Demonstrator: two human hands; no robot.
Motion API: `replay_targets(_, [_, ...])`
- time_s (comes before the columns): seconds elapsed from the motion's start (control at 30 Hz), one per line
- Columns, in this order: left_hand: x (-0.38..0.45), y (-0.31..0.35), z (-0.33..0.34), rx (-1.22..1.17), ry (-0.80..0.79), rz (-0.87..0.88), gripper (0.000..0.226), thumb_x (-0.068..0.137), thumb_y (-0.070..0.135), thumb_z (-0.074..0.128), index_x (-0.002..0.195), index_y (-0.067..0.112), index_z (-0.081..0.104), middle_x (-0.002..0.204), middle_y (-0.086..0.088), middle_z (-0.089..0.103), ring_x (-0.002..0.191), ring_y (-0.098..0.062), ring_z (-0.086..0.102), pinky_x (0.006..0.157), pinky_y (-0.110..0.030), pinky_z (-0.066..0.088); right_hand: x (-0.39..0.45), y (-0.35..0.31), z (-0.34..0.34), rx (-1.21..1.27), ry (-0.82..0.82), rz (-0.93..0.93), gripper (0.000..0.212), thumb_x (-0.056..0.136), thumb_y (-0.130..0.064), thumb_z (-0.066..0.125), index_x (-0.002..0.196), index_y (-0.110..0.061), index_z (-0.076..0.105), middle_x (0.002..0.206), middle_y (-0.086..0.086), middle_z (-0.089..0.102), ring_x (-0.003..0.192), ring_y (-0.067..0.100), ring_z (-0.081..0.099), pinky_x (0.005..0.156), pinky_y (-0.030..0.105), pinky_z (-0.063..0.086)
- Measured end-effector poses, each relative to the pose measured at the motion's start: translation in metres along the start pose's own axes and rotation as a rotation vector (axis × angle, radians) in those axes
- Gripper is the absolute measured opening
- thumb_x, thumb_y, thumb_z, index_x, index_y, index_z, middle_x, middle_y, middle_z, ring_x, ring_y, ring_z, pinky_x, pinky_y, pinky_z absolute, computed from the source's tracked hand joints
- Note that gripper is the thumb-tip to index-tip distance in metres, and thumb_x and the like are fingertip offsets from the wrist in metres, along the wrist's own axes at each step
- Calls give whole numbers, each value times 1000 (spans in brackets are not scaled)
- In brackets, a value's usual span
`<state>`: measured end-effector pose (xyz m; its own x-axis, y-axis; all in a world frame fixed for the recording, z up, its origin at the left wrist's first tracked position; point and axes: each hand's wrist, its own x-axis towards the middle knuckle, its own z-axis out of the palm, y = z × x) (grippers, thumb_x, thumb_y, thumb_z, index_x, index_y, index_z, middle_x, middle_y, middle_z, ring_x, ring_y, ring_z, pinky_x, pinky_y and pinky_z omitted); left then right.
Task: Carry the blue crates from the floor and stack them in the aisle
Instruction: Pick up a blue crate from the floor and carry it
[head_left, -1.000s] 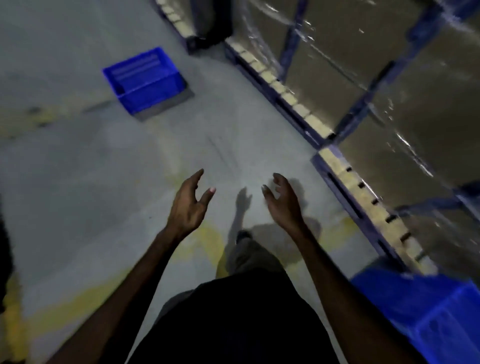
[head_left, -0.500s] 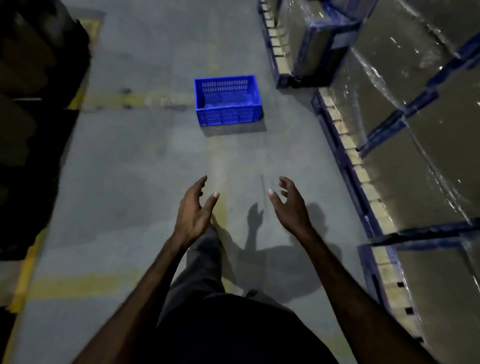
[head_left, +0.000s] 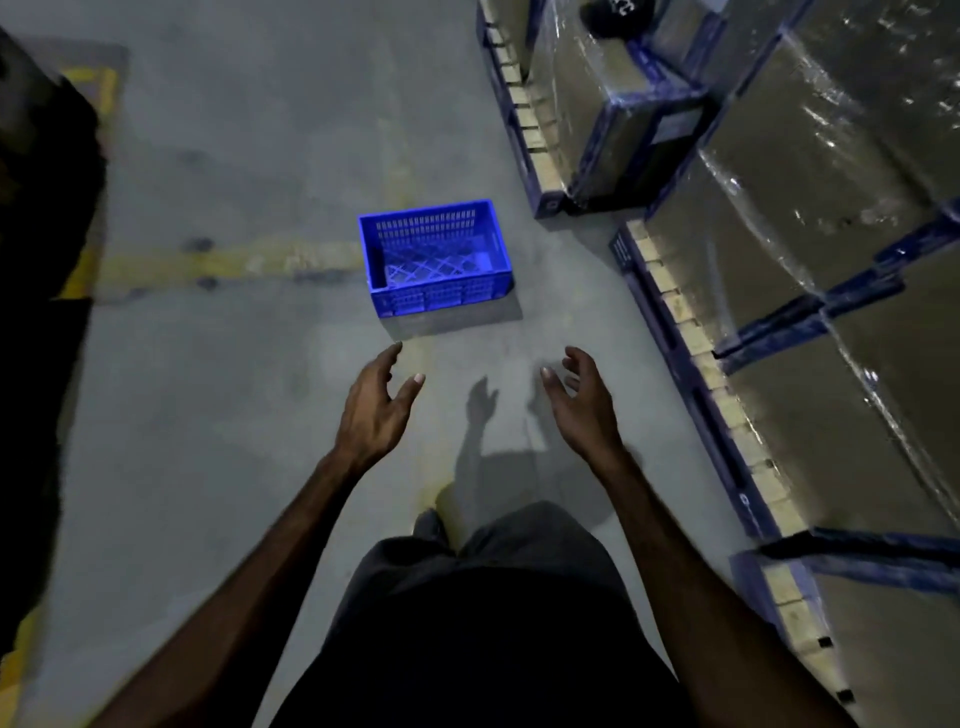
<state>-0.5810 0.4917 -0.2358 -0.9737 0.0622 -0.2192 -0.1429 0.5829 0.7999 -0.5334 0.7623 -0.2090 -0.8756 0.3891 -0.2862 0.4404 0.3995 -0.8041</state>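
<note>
Head view: your left hand (head_left: 374, 410) and right hand (head_left: 584, 410) are both held out in front of you at about the same height, palms turned toward each other, with a gap of bare floor (head_left: 234, 441) between them. Each grip is loose and open, fingers spread and only lightly curved, thumbs pointing inward, and neither has hold of anything. Their shadows fall on the floor between and just past them.

The blue crate (head_left: 436, 260) sits on the floor ahead of your hands, upright with its open top facing you, apart from both grips. It lies a little closer to your left hand's line than your right, so that your left fingertips point at its near left corner while your right hand is off its near right corner. It looks empty inside; you can see the lattice bottom and slotted walls. A worn yellow line (head_left: 234, 262) painted on the floor runs in from the left and meets the crate's left side.

To your right, a row of blue pallets (head_left: 691, 364) carries tall wrapped cardboard boxes (head_left: 831, 218) along the aisle edge, well clear of your right hand. A dark mass (head_left: 36, 312) fills the left edge; you cannot tell what it is. Your dark clothing (head_left: 483, 623) fills the bottom of the view.
</note>
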Motion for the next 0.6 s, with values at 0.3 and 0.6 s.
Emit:
replay_targets(0.3, [171,11,-11,6,35,-83,72,92,54,57,153,20,43,153,-4,51,126,-25,58,104,-49,49,200,-40,43,-61,-91,-2,50,97,-34,60,142,-15,45,141,4,55,120,19,57,106,40,46])
replay_targets(0.6, [336,50,-29,38,154,-218,63,100,44,59,154,15,42,154,-10,49,130,-29,56,103,-44,48,400,-106,51,-147,-219,-20,52,96,-39,60,141,-16,47,135,7,58,117,24,59,100,43,49])
